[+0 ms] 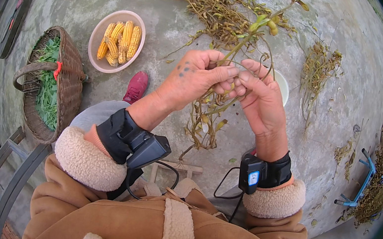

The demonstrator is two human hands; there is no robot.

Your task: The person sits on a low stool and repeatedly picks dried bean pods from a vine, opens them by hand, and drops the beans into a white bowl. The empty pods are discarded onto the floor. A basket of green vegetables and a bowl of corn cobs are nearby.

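Both of my hands meet in front of me over the concrete floor, fingertips close together. My left hand (192, 77) is closed round the stems of a soybean plant (206, 117), whose green upper stalk with pods rises beyond the fingers and whose drier, browner part hangs below them. My right hand (266, 99) pinches at the same plant with thumb and fingers; exactly what lies between those fingertips is hidden. Partly behind my right hand shows a pale bowl (282, 88).
A pink basket (93, 49) of corn cobs (120, 40) stands at the left, beside a wicker basket (69, 85) with green leaves. Dried soybean plants lie in a heap (218, 11) ahead and a bunch (318, 72) at right. A blue metal frame (366, 179) is far right.
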